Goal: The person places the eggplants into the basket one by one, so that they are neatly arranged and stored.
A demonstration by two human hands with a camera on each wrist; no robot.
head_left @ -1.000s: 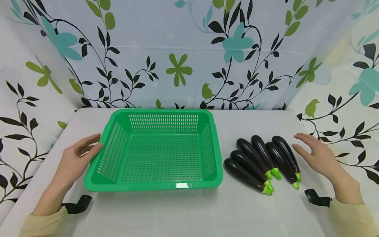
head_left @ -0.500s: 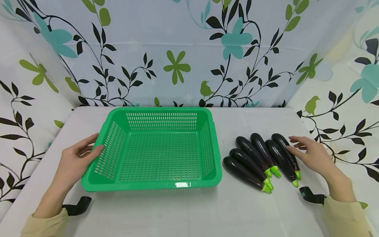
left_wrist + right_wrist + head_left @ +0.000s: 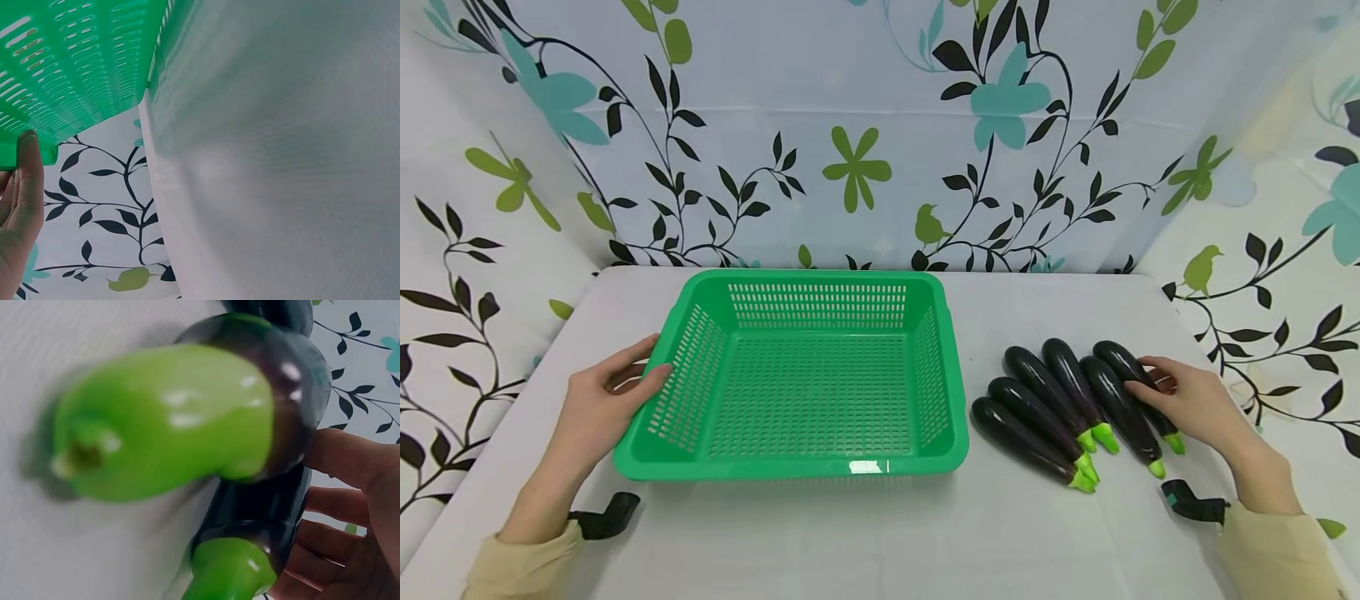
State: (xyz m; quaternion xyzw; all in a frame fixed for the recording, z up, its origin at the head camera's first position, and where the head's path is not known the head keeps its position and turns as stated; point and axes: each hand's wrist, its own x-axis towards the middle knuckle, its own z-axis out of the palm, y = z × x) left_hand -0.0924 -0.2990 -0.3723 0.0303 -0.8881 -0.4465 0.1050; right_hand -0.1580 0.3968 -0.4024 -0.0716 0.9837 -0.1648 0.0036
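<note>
On the left of the table stands a green plastic basket point(image 3: 808, 392) with slotted walls and a bare bottom. My left hand point(image 3: 602, 400) grips its left rim, thumb over the top and fingers outside; the left wrist view shows one digit point(image 3: 29, 169) against the green plastic. To the basket's right, several glossy dark eggplants point(image 3: 1030, 429) with green stem ends lie fanned out. My right hand point(image 3: 1195, 404) holds the rightmost eggplant point(image 3: 1120, 358) around its middle, covering part of it. Close to the right wrist camera is a neighbouring eggplant's green cap point(image 3: 169, 419).
A white cloth covers the table point(image 3: 880, 533). Behind it and at both sides hang curtains point(image 3: 745, 125) printed with leaves, flowers and birds. A black wrist-camera mount point(image 3: 606, 517) sits under the left wrist, another point(image 3: 1193, 502) under the right.
My right hand has come in from the right and closed around the rightmost eggplant, whose stem end has swung slightly right. The left hand stays at the basket rim.
</note>
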